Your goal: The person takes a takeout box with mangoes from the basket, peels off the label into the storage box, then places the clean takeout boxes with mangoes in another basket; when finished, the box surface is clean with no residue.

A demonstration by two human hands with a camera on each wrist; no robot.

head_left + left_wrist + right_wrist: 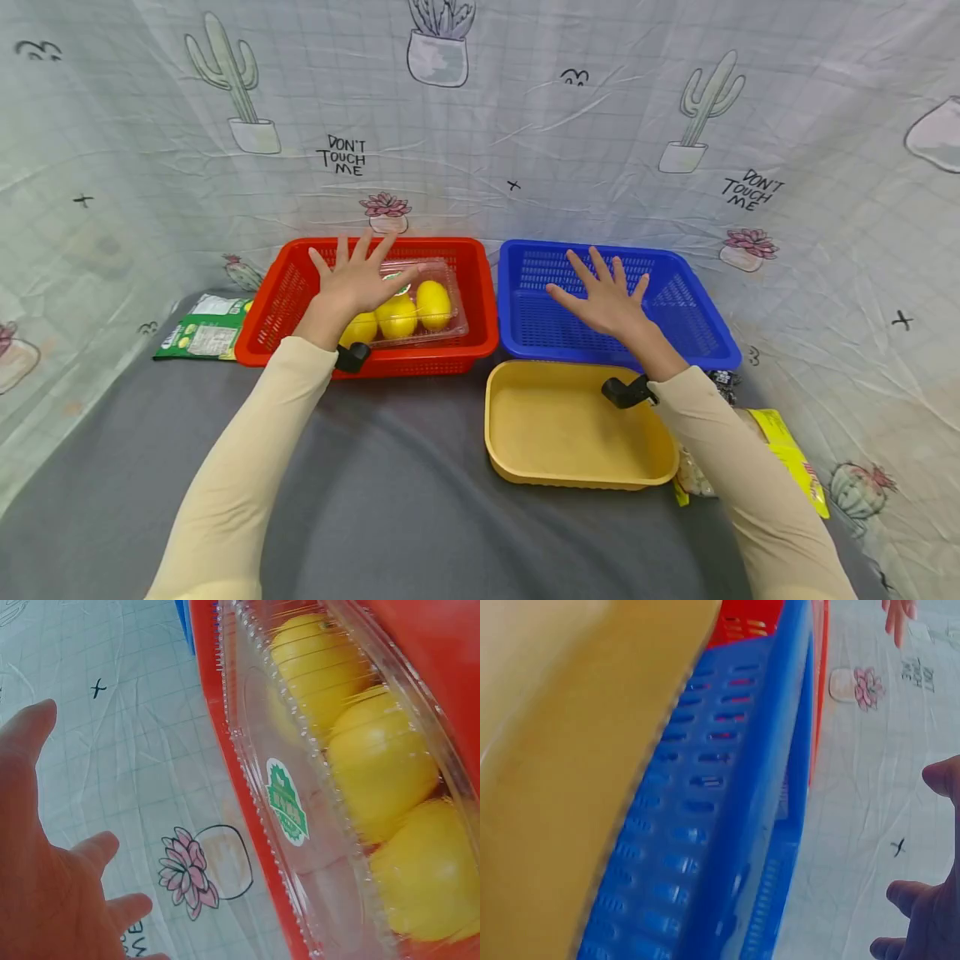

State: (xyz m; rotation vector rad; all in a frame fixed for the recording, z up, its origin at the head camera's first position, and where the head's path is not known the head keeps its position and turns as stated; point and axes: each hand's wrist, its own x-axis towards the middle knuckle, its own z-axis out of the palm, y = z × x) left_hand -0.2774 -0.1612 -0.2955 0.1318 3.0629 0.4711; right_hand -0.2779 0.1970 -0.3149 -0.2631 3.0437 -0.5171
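Note:
My left hand (350, 287), fingers spread and holding nothing, is over the red basket (480, 292). Inside that basket lies a clear plastic box of yellow fruit (433, 305), partly covered by the hand; the left wrist view shows its green and white label (288, 801) and several fruits (384, 761). My right hand (609, 307) is also spread with nothing in it, over the blue basket (525, 327). In the right wrist view its fingers show at the right edge, beside the blue basket (742, 795).
A yellow tray (570, 425) stands in front of the blue basket. Left of the red basket lies a green packet (206, 327). Yellow packaging (795, 458) lies at the right, partly behind my right sleeve. A patterned cloth (510, 108) hangs behind the baskets.

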